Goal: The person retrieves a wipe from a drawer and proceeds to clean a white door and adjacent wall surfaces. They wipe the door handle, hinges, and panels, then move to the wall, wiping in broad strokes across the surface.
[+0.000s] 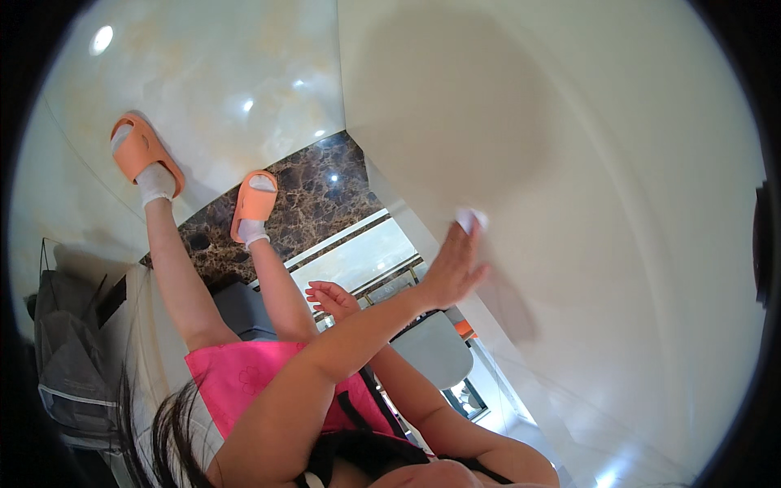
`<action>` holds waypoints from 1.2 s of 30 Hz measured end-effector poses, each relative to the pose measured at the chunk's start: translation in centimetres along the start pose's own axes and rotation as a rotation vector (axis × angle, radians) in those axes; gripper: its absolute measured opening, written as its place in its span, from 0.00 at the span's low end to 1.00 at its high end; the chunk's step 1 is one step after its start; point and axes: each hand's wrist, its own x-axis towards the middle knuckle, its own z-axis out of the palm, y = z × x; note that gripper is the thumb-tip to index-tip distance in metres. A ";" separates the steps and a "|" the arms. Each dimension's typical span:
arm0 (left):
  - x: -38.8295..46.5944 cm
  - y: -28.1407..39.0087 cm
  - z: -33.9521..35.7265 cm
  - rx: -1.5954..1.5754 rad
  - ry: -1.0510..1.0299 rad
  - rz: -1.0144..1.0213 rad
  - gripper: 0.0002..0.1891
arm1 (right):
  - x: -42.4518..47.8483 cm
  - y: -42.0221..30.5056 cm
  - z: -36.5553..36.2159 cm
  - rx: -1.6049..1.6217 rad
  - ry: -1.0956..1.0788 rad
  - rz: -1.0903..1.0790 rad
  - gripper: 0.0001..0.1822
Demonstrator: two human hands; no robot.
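Note:
My left hand (454, 268) reaches across in front of me to a pale, smooth wall panel (586, 256). A small white wad (471, 219), perhaps a cloth or sponge, is pinched at its fingertips, against or very close to the panel. Motion blurs the wad and the fingers, so contact cannot be told. My right hand (332, 299) hangs lower, behind the left forearm, with loosely curled fingers apart and nothing in them. A bright pink apron (256, 372) covers my lap area.
My feet wear orange slippers (256, 204); one stands on glossy light floor tile (201, 67), the other on a dark marbled strip (317, 177). A grey backpack (73, 360) lies at left. Beyond my arms is a grey rounded seat (436, 354). A dark fitting (759, 244) sits far right.

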 end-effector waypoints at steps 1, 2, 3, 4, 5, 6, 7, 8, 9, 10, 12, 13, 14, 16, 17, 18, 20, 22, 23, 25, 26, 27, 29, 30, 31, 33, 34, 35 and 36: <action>0.5 -0.2 -0.5 -0.032 0.068 -0.143 0.39 | 0.3 0.2 0.0 -0.014 0.027 0.014 0.20; 2.5 -1.5 -1.0 -0.135 0.187 -0.348 0.38 | 0.6 0.5 0.1 -0.025 0.057 0.026 0.20; 6.3 -3.0 -2.7 -0.238 0.321 -0.547 0.38 | 0.8 0.6 0.2 -0.049 0.078 0.040 0.19; 9.4 -6.7 -5.0 -0.342 0.428 -0.534 0.39 | -0.1 -0.7 0.8 -0.053 0.096 0.042 0.19; 12.5 -10.3 -7.7 -0.448 0.541 -0.510 0.39 | -1.9 -3.0 1.8 -0.063 0.112 0.043 0.19; 15.3 -6.4 -11.0 -0.565 0.460 -0.625 0.40 | -2.9 -4.3 2.0 -0.002 0.171 0.032 0.18; 17.7 -3.6 -13.0 -0.498 0.423 -0.470 0.40 | -2.6 -4.4 1.5 -0.019 0.138 0.018 0.18; 19.8 -1.2 -14.3 -0.432 0.370 -0.323 0.40 | -2.2 -4.2 1.0 -0.024 0.116 0.002 0.18; 21.6 0.6 -15.3 -0.362 0.315 -0.181 0.39 | -1.8 -4.0 0.8 -0.025 0.091 -0.012 0.18; 23.0 2.1 -16.3 -0.286 0.275 -0.038 0.39 | -1.8 -4.5 0.9 -0.040 0.069 -0.006 0.18; 23.4 3.8 -15.8 -0.048 0.268 0.299 0.40 | -1.9 -5.4 1.6 -0.080 0.091 -0.011 0.18; 22.9 4.0 -14.0 0.111 0.307 0.489 0.40 | -1.8 -5.7 1.7 -0.089 0.107 -0.024 0.18; 20.5 5.5 -10.9 0.090 0.239 0.546 0.40 | -1.4 -3.6 0.8 -0.065 0.174 -0.045 0.18; 14.7 8.8 -6.0 -0.021 -0.201 0.555 0.41 | 0.6 -3.4 0.6 0.005 0.073 0.108 0.28; 12.2 10.4 -3.6 -0.133 -0.248 0.670 0.41 | 0.7 -3.6 0.7 0.015 0.019 0.197 0.34; 9.7 12.3 -1.6 -0.137 -0.234 0.800 0.40 | 0.1 -3.7 1.2 0.033 0.036 0.180 0.33; 10.0 12.6 -1.2 -0.076 -0.162 0.918 0.39 | 0.0 -5.1 1.7 0.002 -0.005 0.174 0.32; 13.6 12.5 -3.1 -0.072 -0.086 0.875 0.39 | -0.3 -0.8 -2.1 0.128 -0.113 -0.014 0.30; 15.5 12.0 -4.6 -0.062 -0.033 0.842 0.39 | 0.2 -0.4 -2.5 0.103 -0.088 -0.044 0.28; 21.5 10.7 -9.8 0.066 0.196 0.723 0.40 | 0.3 -2.2 -0.8 -0.021 0.088 -0.050 0.21; 25.1 8.0 -11.9 0.100 0.362 0.656 0.39 | 0.2 -4.4 0.9 -0.140 0.219 -0.012 0.18; 26.9 5.6 -15.0 0.112 0.439 0.539 0.39 | 0.3 -6.1 1.9 -0.119 0.210 0.014 0.17; 25.9 0.2 -19.6 -0.030 0.481 0.217 0.39 | 0.6 -8.1 2.4 -0.054 0.199 0.064 0.16; 24.1 -2.7 -21.2 -0.141 0.480 0.035 0.39 | 1.2 -7.6 1.6 -0.098 0.179 0.035 0.16; 21.2 -5.7 -22.1 -0.265 0.463 -0.153 0.39 | 1.7 -7.2 1.0 -0.081 0.185 0.041 0.16; 15.1 -10.7 -21.3 -0.502 0.461 -0.488 0.40 | 2.4 -6.4 0.6 -0.052 0.187 0.060 0.16; 12.7 -12.7 -19.8 -0.602 0.478 -0.618 0.40 | 2.7 -6.0 0.7 -0.082 0.196 0.050 0.18; 10.9 -14.4 -17.8 -0.680 0.502 -0.724 0.40 | 2.7 -5.6 0.7 -0.117 0.208 0.042 0.20; 9.6 -15.6 -15.2 -0.734 0.531 -0.807 0.40 | 2.5 -5.2 0.6 -0.157 0.221 0.035 0.22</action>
